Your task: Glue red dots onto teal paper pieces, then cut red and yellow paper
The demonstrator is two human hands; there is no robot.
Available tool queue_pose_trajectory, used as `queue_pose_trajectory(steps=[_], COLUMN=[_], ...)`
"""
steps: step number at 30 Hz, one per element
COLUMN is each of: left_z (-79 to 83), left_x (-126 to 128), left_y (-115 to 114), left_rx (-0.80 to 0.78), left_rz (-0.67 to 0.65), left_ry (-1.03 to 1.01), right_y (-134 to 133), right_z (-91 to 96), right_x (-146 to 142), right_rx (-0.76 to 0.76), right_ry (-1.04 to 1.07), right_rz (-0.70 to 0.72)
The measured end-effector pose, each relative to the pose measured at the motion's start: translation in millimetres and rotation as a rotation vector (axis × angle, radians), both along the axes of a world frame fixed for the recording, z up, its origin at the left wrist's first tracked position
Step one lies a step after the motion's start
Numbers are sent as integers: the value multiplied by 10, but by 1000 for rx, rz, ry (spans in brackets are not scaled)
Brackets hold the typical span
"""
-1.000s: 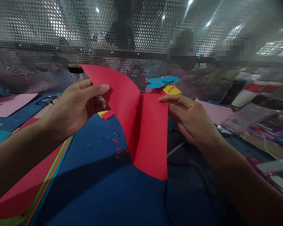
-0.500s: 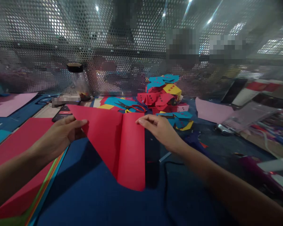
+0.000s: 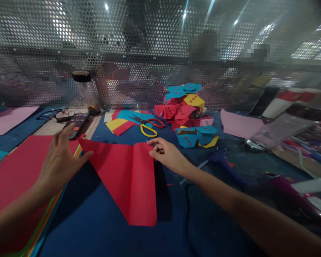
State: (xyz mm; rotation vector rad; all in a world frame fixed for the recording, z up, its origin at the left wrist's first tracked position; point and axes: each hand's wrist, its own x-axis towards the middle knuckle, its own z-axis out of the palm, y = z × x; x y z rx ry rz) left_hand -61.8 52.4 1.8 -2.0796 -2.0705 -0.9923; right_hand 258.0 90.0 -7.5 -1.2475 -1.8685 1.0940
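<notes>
Red folded paper (image 3: pixel 128 178) lying on blue mat (image 3: pixel 96 221), centre near. Left hand (image 3: pixel 60 159) open, fingers spread, thumb at paper's left corner. Right hand (image 3: pixel 164 153) curled on far-right corner, can't tell if pinching. Scissors (image 3: pixel 148 125) just beyond.

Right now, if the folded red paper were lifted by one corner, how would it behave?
Probably floppy: the red paper is a thin sheet, and its creased right part bows up, casting a shadow. Likely very light; the right hand steadies it with fingertips alone. It may slide easily on the smooth blue table.
</notes>
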Motion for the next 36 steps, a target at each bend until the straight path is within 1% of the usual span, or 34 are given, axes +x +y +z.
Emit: queue_pose_trajectory(steps=[1,2,3,5,6,7,9,13,16,19,22,25,30,36], left_z=[21,40,52,40,16,-17,-98,-211,-231,-237,-250,-258,-247,-227], left_x=[29,77,144,313,404,490,631,750,758,765,781,794,810,835], left_y=[-16,-31,-42,-44,-30,-8,56,161,166,145,133,120,92,80], left_rx=[64,97,82,-20,-98,-172,-201,-175,-144,-133,-135,-132,-128,-124], left_rz=[-27,-108,-234,-494,-586,-649,-719,-730,-742,-735,-714,-683,-653,-619], left_ry=[92,164,227,261,266,278,302,372,399,407,420,442,472,491], right_y=[2,4,7,10,10,9,4,5,38,95,147,163,139,97], right_z=[-5,-9,-14,-21,-22,-22,-17,-3,-21,-78,-141,-167,-145,-117], right_x=[-2,-5,-7,-10,-10,-10,-8,-19,-46,-71,-75,-68,-74,-105], right_rx=[5,9,9,7,5,4,0,-11,8,49,78,94,131,141], right_ry=[-9,-11,-9,-6,-10,-17,-27,-17,4,2,-35,-74,-177,-312], right_rz=[-1,-2,-3,-8,-11,-14,-20,-38,-77,-128,-177,-185,-173,-165])
